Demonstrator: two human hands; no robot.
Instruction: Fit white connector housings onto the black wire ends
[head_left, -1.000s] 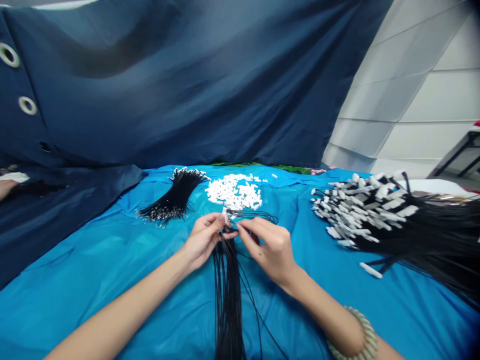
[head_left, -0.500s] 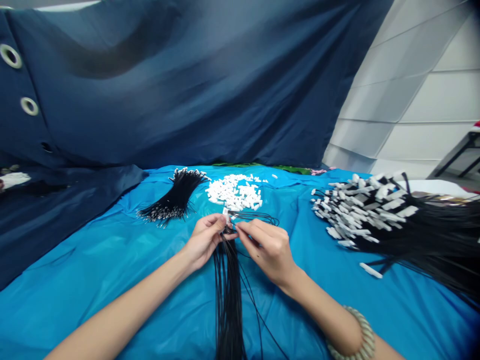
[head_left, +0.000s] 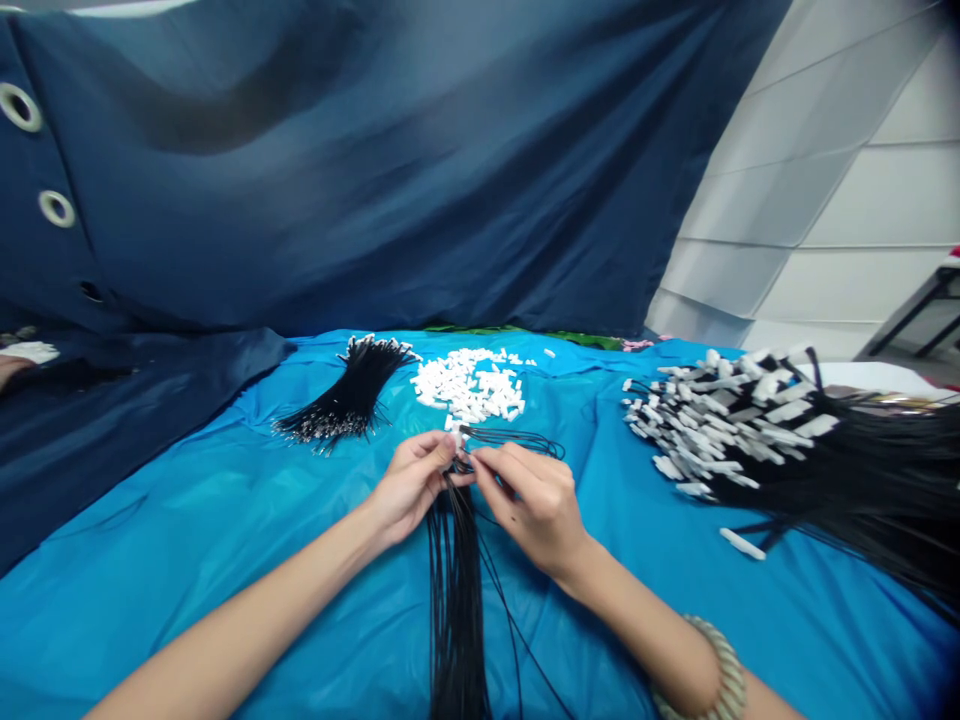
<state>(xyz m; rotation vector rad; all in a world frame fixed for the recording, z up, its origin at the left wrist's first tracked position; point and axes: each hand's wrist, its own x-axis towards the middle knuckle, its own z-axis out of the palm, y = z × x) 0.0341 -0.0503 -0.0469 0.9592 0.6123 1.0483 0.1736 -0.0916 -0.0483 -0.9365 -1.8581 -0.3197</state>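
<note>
My left hand (head_left: 417,482) pinches a small white connector housing (head_left: 459,434) between thumb and fingers. Several black wires loop out of the housing to the right. Close beside it, the thumb and forefinger of my right hand (head_left: 536,500) are pressed together on a thin black wire, whose tip is too small to see. Below both hands a long bundle of black wires (head_left: 457,600) hangs toward the front edge. Just beyond my fingers lies a pile of loose white connector housings (head_left: 469,385).
A short bundle of black wires with metal tips (head_left: 349,390) lies at the left. On the right is a big heap of black cables with white connectors (head_left: 727,420). A blue sheet (head_left: 225,560) covers the table. Behind hangs a dark blue curtain (head_left: 420,170).
The white housing has shifted slightly right and down in my left hand's grip. My right fingers stay close to it. At the far left edge, part of another person's hand shows more.
</note>
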